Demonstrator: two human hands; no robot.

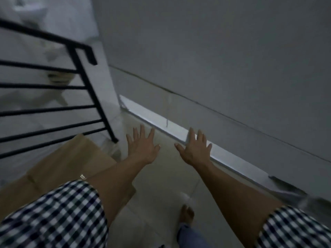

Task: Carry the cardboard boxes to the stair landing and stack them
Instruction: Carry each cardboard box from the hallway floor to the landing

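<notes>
A brown cardboard box (68, 163) lies on the landing floor at the lower left, beside the black railing; my left forearm crosses over its near corner. My left hand (142, 144) is stretched out in front of me with fingers spread, holding nothing, to the right of the box. My right hand (194, 146) is also spread open and empty, above the tiled floor near the wall's base. Both hands hang in the air, touching nothing. The whole view is blurred.
A black metal railing (53, 111) with horizontal bars runs along the left, with stairs behind it. A grey wall (215, 59) with a pale skirting strip (161, 122) stands on the right. My foot (187, 213) is on the tiled floor (161, 176) below my hands.
</notes>
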